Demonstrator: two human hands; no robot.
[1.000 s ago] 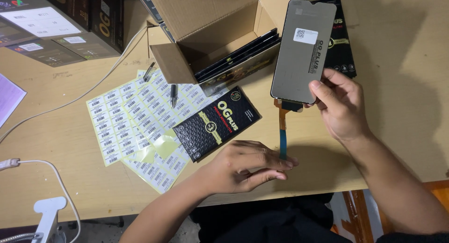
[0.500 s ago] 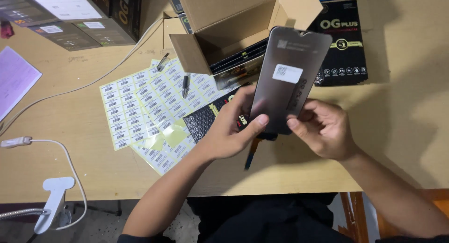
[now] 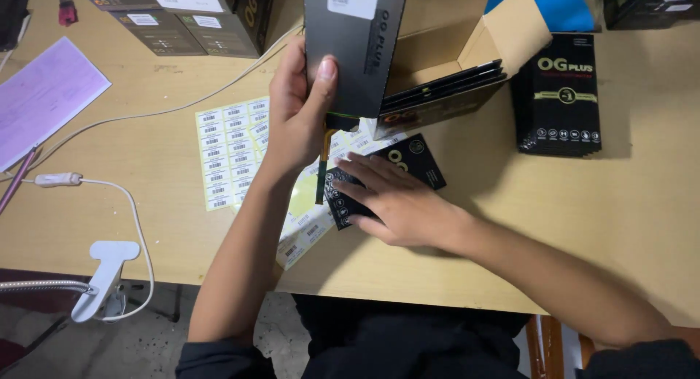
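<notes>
My left hand [image 3: 297,106] holds a dark grey phone screen panel [image 3: 355,47] upright by its lower left edge, thumb on its face. A white sticker sits near the panel's top and a thin flex ribbon [image 3: 321,167] hangs from its bottom. My right hand [image 3: 390,197] lies flat, fingers spread, on a small black flat box [image 3: 397,164] on the wooden table [image 3: 510,226]. Under and left of that box lie sheets of small barcode labels [image 3: 227,149].
An open cardboard carton [image 3: 467,36] with flat black boxes in it stands behind the panel. A stack of black boxes [image 3: 560,95] sits at right. Dark boxes [image 3: 182,11] stand at the back left, a pink paper [image 3: 40,95] at far left, a white cable [image 3: 109,189] and clamp [image 3: 106,277] at the table's near edge.
The panel went from both hands to my left hand alone and rose toward the carton. My right hand let go and came down onto the small black box.
</notes>
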